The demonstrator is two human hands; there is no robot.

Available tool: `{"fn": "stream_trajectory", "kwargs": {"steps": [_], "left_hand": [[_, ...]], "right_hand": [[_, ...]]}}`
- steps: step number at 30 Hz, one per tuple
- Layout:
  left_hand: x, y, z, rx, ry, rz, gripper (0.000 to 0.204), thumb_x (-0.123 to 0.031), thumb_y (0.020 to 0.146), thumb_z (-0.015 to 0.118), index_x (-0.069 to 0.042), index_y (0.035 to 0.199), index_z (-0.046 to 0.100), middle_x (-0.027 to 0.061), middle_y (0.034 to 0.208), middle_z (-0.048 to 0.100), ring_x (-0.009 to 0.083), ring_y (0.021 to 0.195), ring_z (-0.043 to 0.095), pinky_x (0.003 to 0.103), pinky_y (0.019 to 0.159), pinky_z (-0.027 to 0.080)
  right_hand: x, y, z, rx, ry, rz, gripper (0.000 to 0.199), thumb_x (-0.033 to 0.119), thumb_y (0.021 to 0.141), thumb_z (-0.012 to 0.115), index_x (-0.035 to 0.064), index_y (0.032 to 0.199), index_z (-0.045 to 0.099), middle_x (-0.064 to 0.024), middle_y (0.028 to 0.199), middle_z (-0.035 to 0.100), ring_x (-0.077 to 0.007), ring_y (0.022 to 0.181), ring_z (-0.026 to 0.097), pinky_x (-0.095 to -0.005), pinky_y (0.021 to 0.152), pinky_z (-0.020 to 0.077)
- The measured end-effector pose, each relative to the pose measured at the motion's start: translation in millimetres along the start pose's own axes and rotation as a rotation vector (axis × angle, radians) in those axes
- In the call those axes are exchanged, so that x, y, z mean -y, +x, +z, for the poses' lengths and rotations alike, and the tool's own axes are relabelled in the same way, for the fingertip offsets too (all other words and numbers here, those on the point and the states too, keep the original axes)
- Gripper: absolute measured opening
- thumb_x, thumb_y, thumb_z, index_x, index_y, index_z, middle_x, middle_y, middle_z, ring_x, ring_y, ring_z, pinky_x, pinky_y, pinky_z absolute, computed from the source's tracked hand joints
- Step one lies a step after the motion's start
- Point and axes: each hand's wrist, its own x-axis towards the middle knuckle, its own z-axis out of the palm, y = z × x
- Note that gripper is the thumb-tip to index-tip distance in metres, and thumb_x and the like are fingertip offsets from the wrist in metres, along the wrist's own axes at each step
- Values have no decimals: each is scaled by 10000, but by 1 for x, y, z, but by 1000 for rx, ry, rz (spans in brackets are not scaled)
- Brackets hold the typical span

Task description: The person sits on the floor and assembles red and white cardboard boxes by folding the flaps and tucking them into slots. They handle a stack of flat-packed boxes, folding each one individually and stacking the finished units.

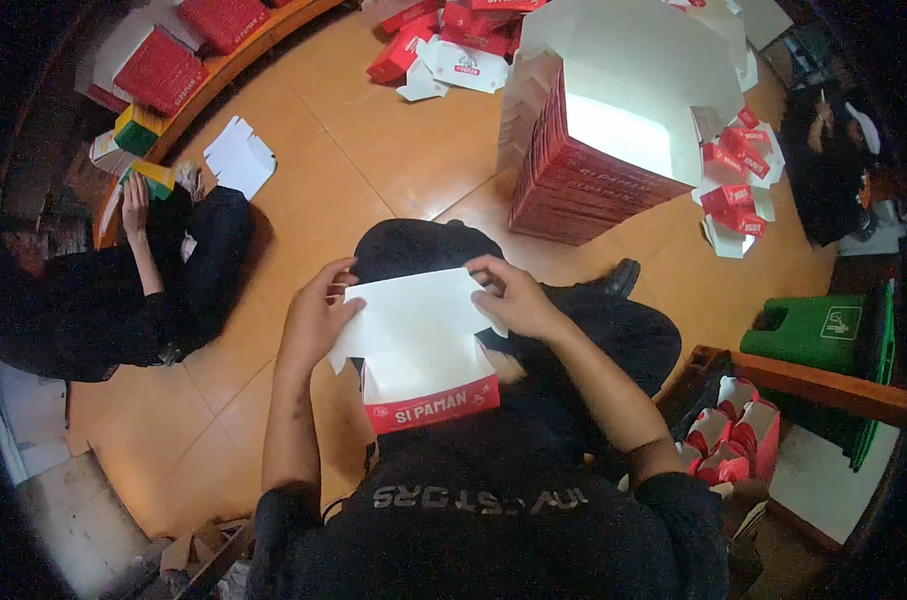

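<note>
A partly folded cardboard box [432, 404], red outside and white inside, rests in my lap against my dark shirt. Its front wall stands up, and its wide white lid panel [414, 310] extends away from me with side flaps hanging out. My left hand [322, 312] grips the panel's left edge, thumb on the white face and fingers curled behind. At the opposite edge, my right hand [519, 300] pinches the corner near a small side flap, thumb on top. Parts of the fingers are hidden behind the cardboard.
A tall stack of red-and-white box blanks [599, 185] stands ahead on the tiled floor [364, 150]. Folded red boxes [739, 165] lie right of it, others [464, 40] beyond. Left, a co-worker's hand [135, 205] touches a yellow-green box. A green bin [809, 330] stands right.
</note>
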Motion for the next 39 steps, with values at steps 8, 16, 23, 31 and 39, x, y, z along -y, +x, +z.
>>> {"fn": "stream_trajectory", "kwargs": {"steps": [8, 16, 23, 31, 39], "left_hand": [[-12, -3, 12, -147, 415, 434, 340, -103, 792, 712, -52, 1116, 623, 163, 1174, 613, 346, 1149, 562, 440, 963, 451], [-75, -53, 29, 90, 321, 451, 441, -160, 744, 787, -91, 1148, 624, 155, 1295, 545, 370, 1203, 514, 468, 1030, 416], [-65, -61, 25, 564, 467, 338, 240, -268, 829, 711, -89, 988, 695, 106, 894, 694, 307, 934, 655, 432, 843, 495], [-5, -32, -3, 387, -125, 73, 242, -177, 921, 644, -23, 737, 614, 21, 608, 568, 60, 579, 521, 253, 530, 411], [33, -36, 1, 288, -411, 131, 341, -204, 959, 608, -47, 662, 545, -59, 597, 506, 25, 554, 431, 226, 497, 338]], "right_hand": [[-7, -12, 14, -124, -82, -153, 235, 131, 873, 682, 31, 1078, 627, -98, 924, 693, -173, 795, 672, -306, 748, 538], [-31, -45, 20, -131, 3, -181, 239, 117, 888, 675, 29, 1108, 647, -84, 1014, 687, -135, 859, 655, -302, 770, 533], [-18, -48, 25, -84, 230, -47, 349, 96, 893, 671, 53, 1232, 600, -57, 1092, 627, -137, 919, 607, -297, 847, 508], [-8, -28, 20, 215, 166, -438, 468, 153, 893, 692, 89, 1327, 530, -69, 1215, 527, -173, 1114, 520, -310, 948, 456], [7, -19, 51, 116, 184, -298, 483, 298, 776, 803, 110, 1100, 498, -134, 1182, 475, -295, 1135, 514, -371, 937, 449]]}}
